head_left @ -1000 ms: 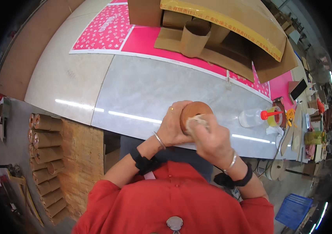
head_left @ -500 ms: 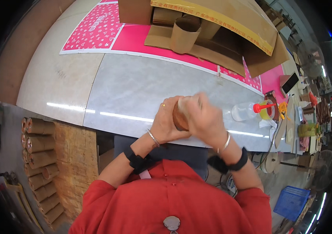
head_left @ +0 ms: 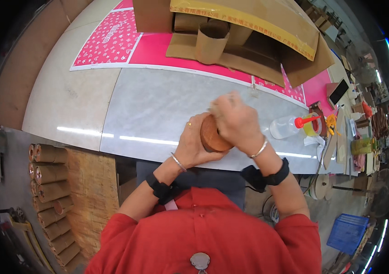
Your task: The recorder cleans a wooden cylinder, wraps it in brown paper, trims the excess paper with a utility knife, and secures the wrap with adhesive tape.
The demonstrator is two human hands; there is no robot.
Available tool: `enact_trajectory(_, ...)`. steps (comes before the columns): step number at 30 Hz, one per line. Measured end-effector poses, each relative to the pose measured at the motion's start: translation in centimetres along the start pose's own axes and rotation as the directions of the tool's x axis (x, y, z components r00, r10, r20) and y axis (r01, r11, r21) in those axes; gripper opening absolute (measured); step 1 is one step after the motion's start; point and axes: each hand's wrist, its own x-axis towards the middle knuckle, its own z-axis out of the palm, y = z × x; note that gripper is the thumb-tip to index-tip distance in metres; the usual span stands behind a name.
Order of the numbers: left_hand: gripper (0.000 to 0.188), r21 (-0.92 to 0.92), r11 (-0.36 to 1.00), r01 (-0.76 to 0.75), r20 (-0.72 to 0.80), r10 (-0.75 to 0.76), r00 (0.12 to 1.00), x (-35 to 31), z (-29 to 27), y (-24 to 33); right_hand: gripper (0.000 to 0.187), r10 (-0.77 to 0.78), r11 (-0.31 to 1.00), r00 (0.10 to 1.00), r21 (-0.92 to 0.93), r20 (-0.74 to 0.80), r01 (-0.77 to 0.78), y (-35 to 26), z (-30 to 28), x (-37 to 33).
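Cylinder (head_left: pixel 212 136) looks reddish-brown and round-faced, held in the left hand (head_left: pixel 191 142).

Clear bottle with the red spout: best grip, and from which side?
Probably around the rounded body of the clear bottle, coming from the near left. That side faces bare tabletop, while the red spout points right, toward the tape roll, so the right side looks more crowded.
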Motion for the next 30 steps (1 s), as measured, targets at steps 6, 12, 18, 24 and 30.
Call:
enact_trajectory(6,0.087,0.045,0.997,-0.063,0.044,0.061,0.997,-0.1,-0.7,0.0,0.015,-0.002,0.998,0.998,0.068,-0.065,0.006,-2.8,-2.4,-5.0)
enact_trajectory(12,0.097,0.092,0.995,-0.044,0.062,0.039,0.997,0.2,-0.9,0.1,0.012,0.01,1.0,0.997,0.011,-0.079,-0.009,-0.3,-0.6,-1.3)
enact_trajectory(18,0.085,-0.041,0.999,0.006,0.045,-0.004,0.999,-0.1,-0.2,-0.2,0.01,0.07,0.991,0.995,0.121,-0.069,-0.061,-1.8,-2.5,-5.4)
enact_trajectory(24,0.086,0.113,0.993,0.035,0.099,-0.046,0.994,-0.1,-0.3,-1.2,0.016,0.002,0.99,1.0,0.143,0.002,-0.002,-3.4,-0.5,-1.0)
enact_trajectory(30,0.091,0.003,0.999,0.032,0.086,-0.032,0.996,-0.2,-0.1,0.0,0.017,0.266,0.961,0.958,-0.051,-0.109,-0.273,5.1,0.4,-3.0)
